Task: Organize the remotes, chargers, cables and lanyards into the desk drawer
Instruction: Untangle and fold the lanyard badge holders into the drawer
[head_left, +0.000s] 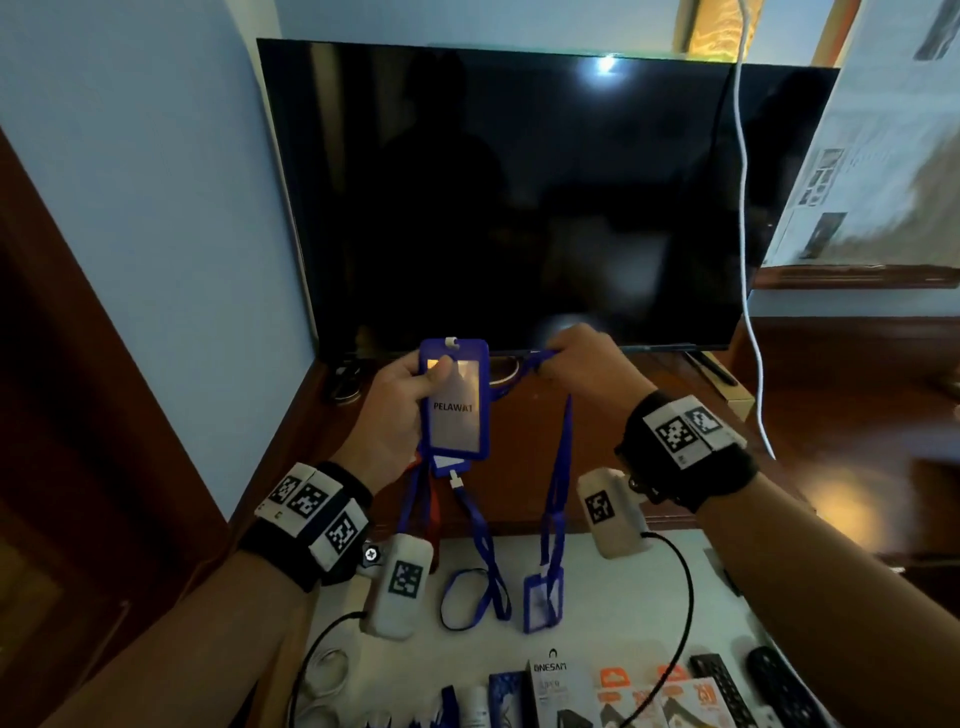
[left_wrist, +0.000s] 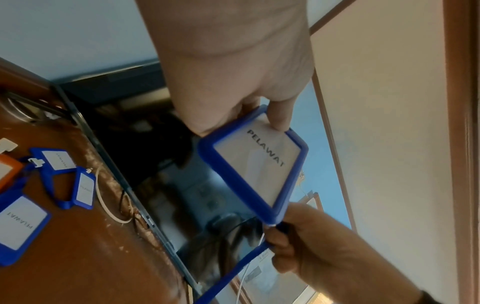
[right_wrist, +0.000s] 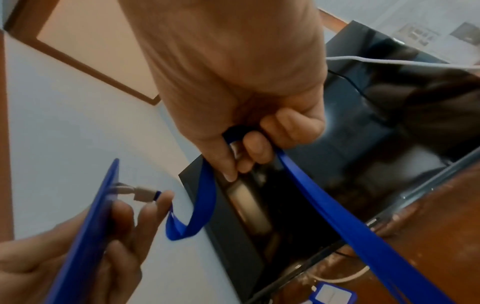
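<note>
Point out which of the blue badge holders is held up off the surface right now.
The blue badge holder marked PELAWAT, gripped upright in the left hand before the TV. The other blue holder lies on the white surface below, untouched.

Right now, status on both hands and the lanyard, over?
Left hand grips blue badge holder. Right hand pinches its blue strap. Both held up before TV. Drawer not in view.

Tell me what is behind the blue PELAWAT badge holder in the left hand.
Behind the badge holder gripped by the left hand, a second blue holder's lower edge peeks out, with blue and red straps hanging below. Its face and any others stacked there are covered.
</note>
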